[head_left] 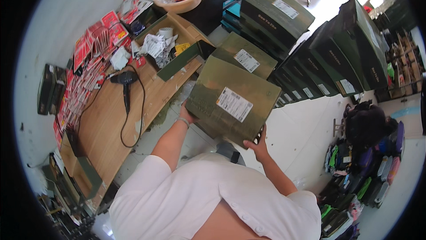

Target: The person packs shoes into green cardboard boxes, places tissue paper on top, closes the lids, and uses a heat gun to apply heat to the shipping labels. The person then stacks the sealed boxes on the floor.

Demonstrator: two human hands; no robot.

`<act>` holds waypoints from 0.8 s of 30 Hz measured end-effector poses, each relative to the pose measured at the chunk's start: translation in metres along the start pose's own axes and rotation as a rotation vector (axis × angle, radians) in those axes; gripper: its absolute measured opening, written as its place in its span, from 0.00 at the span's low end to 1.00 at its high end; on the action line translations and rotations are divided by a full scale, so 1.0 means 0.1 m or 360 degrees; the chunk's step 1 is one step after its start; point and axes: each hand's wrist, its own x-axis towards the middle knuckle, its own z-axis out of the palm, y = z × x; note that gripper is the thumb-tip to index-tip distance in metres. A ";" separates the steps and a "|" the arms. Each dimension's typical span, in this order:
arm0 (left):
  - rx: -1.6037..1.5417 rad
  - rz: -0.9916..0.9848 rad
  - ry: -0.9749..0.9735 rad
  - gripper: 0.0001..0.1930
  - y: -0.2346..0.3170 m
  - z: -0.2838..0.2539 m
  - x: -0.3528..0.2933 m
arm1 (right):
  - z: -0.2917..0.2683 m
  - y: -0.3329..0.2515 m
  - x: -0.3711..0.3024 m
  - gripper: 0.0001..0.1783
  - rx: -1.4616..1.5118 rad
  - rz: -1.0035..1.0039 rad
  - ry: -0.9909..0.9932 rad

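A dark green cardboard box (208, 87) with a white label (234, 104) on top is held out before me, tilted slightly. My left hand (187, 113) grips its near left corner, fingers partly hidden under the edge. At the near right corner, my right hand (258, 146) clasps the box with the thumb along the side and the other fingers underneath. Just beyond it sits another labelled green box (237, 44), partly covered by the held one.
A wooden table (106, 129) on the left bears a black hair dryer (125, 80) with a cord, red packets (84, 80) and an open box (177, 66) of crumpled paper. Stacked green boxes (319, 58) stand at the back right. Several shoes and bags lie by the right wall.
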 end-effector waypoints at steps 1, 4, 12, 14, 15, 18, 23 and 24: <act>-0.0106 0.0014 -0.0140 0.31 -0.09 -0.46 0.04 | 0.04 0.02 -0.15 0.75 -0.0096 -0.0061 -0.0038; -0.0320 0.0136 -0.0331 0.31 -0.29 -1.00 -0.31 | 0.18 0.06 -0.56 0.77 -0.0434 -0.0322 -0.0171; -0.0507 0.0647 -0.0485 0.31 0.46 -2.21 -2.00 | 1.35 0.21 -0.72 0.65 -0.1456 -0.1168 -0.1083; -0.0504 0.0754 -0.0430 0.31 0.59 -2.62 -2.55 | 1.84 0.21 -0.70 0.61 -0.1584 -0.1350 -0.1277; -0.0513 0.0827 -0.0389 0.31 0.60 -2.86 -2.82 | 2.08 0.21 -0.68 0.59 -0.1620 -0.1432 -0.1368; -0.0560 0.0999 -0.0231 0.30 0.55 -3.53 -3.59 | 2.89 0.21 -0.65 0.54 -0.1646 -0.1642 -0.1622; -0.0640 0.1246 0.0029 0.30 0.34 -4.29 -4.56 | 4.43 -0.38 -0.77 0.43 -0.1419 -0.2047 -0.2113; -0.0660 0.1282 0.0082 0.30 0.28 -4.39 -4.70 | 4.61 -0.41 -0.75 0.43 -0.1356 -0.2032 -0.2168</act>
